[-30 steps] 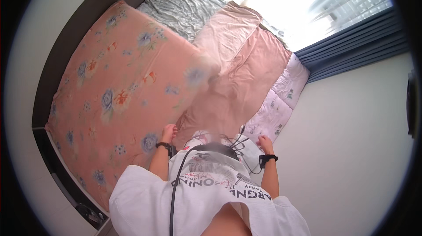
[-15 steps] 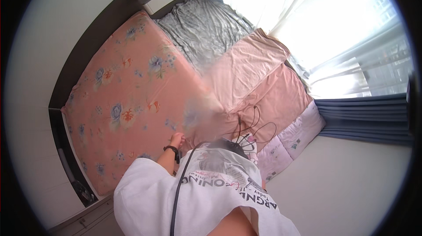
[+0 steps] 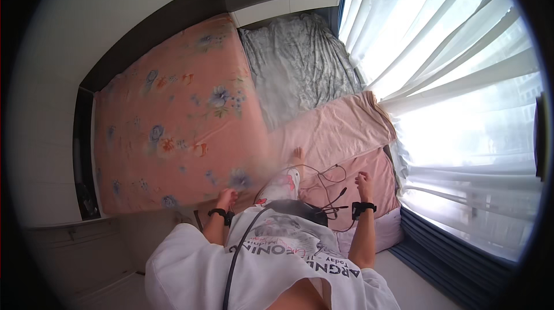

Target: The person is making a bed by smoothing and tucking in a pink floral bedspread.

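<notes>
My left hand (image 3: 228, 198) is curled closed near the front edge of the pink flowered sheet (image 3: 173, 108), and I see nothing held in it. My right hand (image 3: 365, 187) is raised over the pink bedding (image 3: 375, 178), its fingers loosely folded in with nothing visible between them. Both wrists wear black bands with small devices. Black cables (image 3: 323, 180) loop out from a dark pouch (image 3: 300, 210) at my waist, between the two hands. One bare foot (image 3: 298, 154) is planted by the side of the flowered bed.
A crumpled grey velvety cover (image 3: 300, 64) lies beyond the flowered bed. A paler pink blanket (image 3: 332, 131) overlaps it on the right. White sheer curtains (image 3: 461, 154) and a blue curtain (image 3: 450, 252) hang at the right. A shelf with white drawers (image 3: 288, 7) lines the back.
My right hand and forearm have come into sight on the right. The view has turned and shifted, showing more of the curtains and the far shelf. My left hand stays closed near the bed.
</notes>
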Demonstrator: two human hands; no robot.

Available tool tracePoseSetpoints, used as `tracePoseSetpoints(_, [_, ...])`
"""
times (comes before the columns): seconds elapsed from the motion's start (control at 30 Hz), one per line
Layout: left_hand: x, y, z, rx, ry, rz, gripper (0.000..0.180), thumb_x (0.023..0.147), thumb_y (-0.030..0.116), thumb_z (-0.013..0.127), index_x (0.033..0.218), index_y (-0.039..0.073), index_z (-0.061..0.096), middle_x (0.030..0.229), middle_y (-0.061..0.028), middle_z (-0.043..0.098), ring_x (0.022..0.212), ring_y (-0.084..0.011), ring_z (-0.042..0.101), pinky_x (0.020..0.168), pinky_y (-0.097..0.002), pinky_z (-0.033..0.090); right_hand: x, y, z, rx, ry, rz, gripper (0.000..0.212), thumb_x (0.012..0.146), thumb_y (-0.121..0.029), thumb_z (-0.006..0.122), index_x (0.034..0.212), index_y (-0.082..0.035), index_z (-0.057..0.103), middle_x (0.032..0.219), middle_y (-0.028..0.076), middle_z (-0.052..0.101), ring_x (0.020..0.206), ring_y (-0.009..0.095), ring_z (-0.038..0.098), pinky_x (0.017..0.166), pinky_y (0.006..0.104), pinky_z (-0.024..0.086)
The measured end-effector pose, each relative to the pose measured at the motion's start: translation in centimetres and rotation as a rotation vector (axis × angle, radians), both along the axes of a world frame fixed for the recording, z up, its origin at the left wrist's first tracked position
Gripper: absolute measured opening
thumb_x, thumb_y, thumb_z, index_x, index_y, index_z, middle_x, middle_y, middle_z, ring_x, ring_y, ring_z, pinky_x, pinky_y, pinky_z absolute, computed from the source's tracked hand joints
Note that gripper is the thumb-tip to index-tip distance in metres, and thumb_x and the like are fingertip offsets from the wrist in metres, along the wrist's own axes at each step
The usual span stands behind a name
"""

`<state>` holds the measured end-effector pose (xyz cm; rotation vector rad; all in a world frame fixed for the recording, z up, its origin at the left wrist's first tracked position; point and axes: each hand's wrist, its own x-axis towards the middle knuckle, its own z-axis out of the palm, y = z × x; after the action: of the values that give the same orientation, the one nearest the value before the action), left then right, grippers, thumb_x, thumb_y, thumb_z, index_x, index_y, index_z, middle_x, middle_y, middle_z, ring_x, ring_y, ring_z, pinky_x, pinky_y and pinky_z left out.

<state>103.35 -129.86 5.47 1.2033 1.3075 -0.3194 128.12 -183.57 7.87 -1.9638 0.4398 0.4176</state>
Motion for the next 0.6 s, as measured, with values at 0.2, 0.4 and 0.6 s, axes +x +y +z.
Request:
tracePoseSetpoints(0.2, [10.2, -1.2, -7.8, -0.11, -0.115, 0.126, 0.02, 0.088, 0.028, 0.062, 0.084, 0.009, 0.065, 0.08, -0.0039, 0.065, 0.069, -0.0138, 0.062, 0.052, -0.0303, 0.046, 11.3, 8.1, 1.2, 0.156, 0.028, 0.329, 0.036, 0.091, -0.02, 0.06, 0.124, -0.005, 0.06, 0.087, 0.006, 0.066, 0.075, 0.013, 0.063, 0.061, 0.0274, 0.049])
tracePoseSetpoints(0.4, [25.2, 1.3, -7.6, -0.066, -0.114, -0.016, 0.023, 0.088, 0.025, 0.061, 0.087, 0.003, 0.067, 0.083, -0.0072, 0.066, 0.067, -0.0152, 0.063, 0.054, -0.0302, 0.047, 21.4, 9.5, -3.3, -0.394, 0.038, 0.614, 0.032, 0.084, -0.023, 0.063, 0.109, -0.005, 0.068, 0.093, 0.025, 0.07, 0.094, 0.037, 0.069, 0.083, 0.0437, 0.053])
tracePoseSetpoints(0.6, [34.3, 10.1, -7.0, 0.245, -0.294, -0.068, 0.026, 0.087, 0.025, 0.058, 0.082, 0.0, 0.063, 0.077, -0.0123, 0.066, 0.067, -0.023, 0.061, 0.061, -0.0376, 0.047, 33.9, 21.5, -0.3, -0.254, -0.138, 0.721, 0.03, 0.086, -0.019, 0.06, 0.11, -0.002, 0.066, 0.092, 0.024, 0.07, 0.091, 0.035, 0.069, 0.078, 0.0429, 0.053])
